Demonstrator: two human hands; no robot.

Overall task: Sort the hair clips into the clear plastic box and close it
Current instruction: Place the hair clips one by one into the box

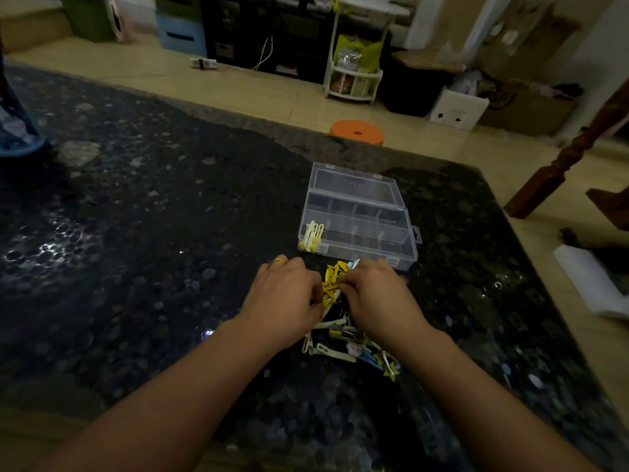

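A clear plastic box (401,219) stands open on the dark granite table, its lid (354,187) tilted back. Its front left compartment holds a few white and yellow clips (312,236); the other compartments look empty. Just in front of the box lies a pile of hair clips (347,338), yellow, white, blue and cream. Both hands meet over the far end of that pile. My left hand (289,298) and my right hand (377,298) have their fingers pinched together on a bunch of yellow clips (332,279) held between them.
The granite table (136,233) ends just behind the box. Beyond it on the floor are an orange stool (357,131), a white rack (354,83) and cardboard boxes. A wooden post (571,158) stands at the right, and white paper (592,284) lies by the table's right edge.
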